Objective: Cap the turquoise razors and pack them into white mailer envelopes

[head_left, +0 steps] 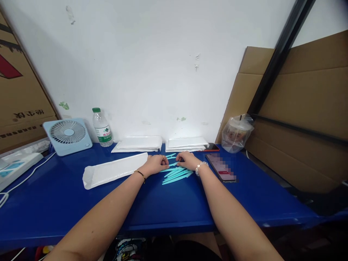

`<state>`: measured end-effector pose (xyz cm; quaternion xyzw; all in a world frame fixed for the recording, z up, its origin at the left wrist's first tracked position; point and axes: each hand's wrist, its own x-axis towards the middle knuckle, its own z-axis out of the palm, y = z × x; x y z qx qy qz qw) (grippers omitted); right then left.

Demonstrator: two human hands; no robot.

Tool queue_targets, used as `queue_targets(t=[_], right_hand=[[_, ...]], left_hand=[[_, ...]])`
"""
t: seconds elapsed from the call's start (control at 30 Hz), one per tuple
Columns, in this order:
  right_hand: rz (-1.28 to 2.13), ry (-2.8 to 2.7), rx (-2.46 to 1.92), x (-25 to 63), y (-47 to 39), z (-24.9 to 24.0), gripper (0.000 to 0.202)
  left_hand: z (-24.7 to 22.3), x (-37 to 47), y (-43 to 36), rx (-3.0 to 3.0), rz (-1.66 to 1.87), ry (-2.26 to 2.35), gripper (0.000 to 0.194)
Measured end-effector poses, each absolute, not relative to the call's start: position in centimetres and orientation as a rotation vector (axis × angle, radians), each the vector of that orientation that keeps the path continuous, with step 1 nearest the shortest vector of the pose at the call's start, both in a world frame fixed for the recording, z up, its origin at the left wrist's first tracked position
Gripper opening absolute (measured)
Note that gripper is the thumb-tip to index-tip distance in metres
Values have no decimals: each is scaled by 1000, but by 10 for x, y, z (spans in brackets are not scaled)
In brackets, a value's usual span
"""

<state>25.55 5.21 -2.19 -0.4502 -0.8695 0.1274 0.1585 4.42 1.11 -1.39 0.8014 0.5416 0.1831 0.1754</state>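
Note:
Several slim turquoise plastic sticks with tapered ends [178, 174] lie in a loose fan on the blue table. My left hand [154, 164] is closed at the left of the pile, its fingertips at the end of one turquoise stick [173, 164]. From the other side, the pinched fingers of my right hand [187, 160] meet that same stick. Another pair of sticks [170, 156] lies crossed just beyond my fingers. Left of my left hand rests a long white plastic packet [114, 169], partly behind that hand.
Two stacks of white packets [138, 144] [186, 144] lie along the wall. A phone [221, 167] is right of my right hand, with another phone [212, 147] behind. A blue fan [67, 136], water bottle [102, 128], power strip [19, 168] and bagged cup [236, 133] stand around.

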Motion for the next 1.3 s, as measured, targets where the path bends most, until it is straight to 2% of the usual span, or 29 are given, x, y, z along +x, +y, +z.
queue_targets(t=[0.33, 0.6, 0.83, 1.0, 1.13, 1.3], right_hand=[[416, -2409, -1256, 260, 58, -21, 7], [307, -2218, -1403, 297, 66, -17, 5], [484, -2350, -1310, 292, 55, -12, 11], [739, -2391, -1039, 280, 46, -7, 24], [884, -2365, -1040, 274, 45, -10, 24], [613, -2233, -1263, 288, 57, -16, 18]], left_hand=[[-13, 38, 20, 2288, 603, 1676, 12], [-16, 28, 23, 2268, 669, 1750, 23], [-10, 37, 8, 2339, 490, 1368, 28], [-11, 40, 7, 2252, 546, 1460, 23], [-10, 41, 10, 2306, 666, 1487, 21], [-15, 36, 20, 2378, 721, 1639, 17]])
